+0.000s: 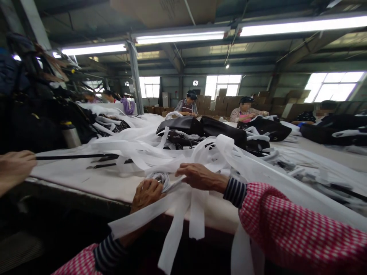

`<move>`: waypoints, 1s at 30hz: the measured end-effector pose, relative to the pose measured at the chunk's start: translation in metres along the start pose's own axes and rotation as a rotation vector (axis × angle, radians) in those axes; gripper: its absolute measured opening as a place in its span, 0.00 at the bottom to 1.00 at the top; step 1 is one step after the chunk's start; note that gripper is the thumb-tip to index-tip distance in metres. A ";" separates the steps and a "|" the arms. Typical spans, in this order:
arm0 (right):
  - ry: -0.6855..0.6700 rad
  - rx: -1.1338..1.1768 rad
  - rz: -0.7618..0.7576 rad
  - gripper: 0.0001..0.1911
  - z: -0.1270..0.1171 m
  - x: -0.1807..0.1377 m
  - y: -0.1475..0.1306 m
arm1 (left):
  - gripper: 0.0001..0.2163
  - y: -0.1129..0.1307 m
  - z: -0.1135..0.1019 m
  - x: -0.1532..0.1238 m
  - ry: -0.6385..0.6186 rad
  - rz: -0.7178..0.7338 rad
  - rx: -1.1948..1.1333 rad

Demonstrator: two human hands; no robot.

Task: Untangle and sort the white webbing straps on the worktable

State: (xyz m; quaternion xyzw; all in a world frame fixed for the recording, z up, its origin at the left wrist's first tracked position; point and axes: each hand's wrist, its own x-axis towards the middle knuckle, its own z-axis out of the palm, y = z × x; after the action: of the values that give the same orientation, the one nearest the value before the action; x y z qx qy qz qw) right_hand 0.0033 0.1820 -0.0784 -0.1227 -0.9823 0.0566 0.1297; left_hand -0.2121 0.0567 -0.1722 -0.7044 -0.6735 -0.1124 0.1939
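Observation:
My left hand [147, 194] rests at the table's front edge, fingers curled onto a coiled bundle [161, 178] with white wrapping. A shiny metal-looking bit shows in the coil; the rest lies under my fingers. Just to the right, my right hand [197, 176] pinches a white strip [175, 185] that runs toward the bundle. Below both hands, loose white strips [172, 238] hang over the edge. A heap of similar white strips [129, 147] spreads behind them.
At the far left a co-worker's hand [15, 168] grips a black strap [74, 156] stretched across the table [114, 187]. A bottle [70, 134] stands behind it. Black bags [223, 131] lie mid-table. Other people [187, 105] work across the table; a post [135, 76] rises behind.

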 end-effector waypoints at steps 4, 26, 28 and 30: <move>-0.023 -0.056 -0.096 0.20 0.031 0.020 -0.008 | 0.08 -0.025 -0.006 0.005 -0.107 0.147 -0.149; -0.076 -0.093 -0.058 0.11 0.053 0.032 -0.006 | 0.12 -0.006 -0.028 0.017 -0.159 0.025 0.019; -0.068 -0.097 -0.050 0.09 0.056 0.033 -0.006 | 0.09 -0.003 -0.023 0.019 -0.133 0.013 0.051; -0.059 -0.097 -0.039 0.09 0.058 0.033 -0.007 | 0.09 -0.003 -0.018 0.021 -0.122 0.027 0.076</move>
State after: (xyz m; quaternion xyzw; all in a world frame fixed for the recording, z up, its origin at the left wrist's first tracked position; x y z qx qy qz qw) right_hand -0.0450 0.1790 -0.1256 -0.1077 -0.9895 0.0101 0.0956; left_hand -0.2114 0.0684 -0.1464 -0.7113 -0.6781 -0.0410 0.1805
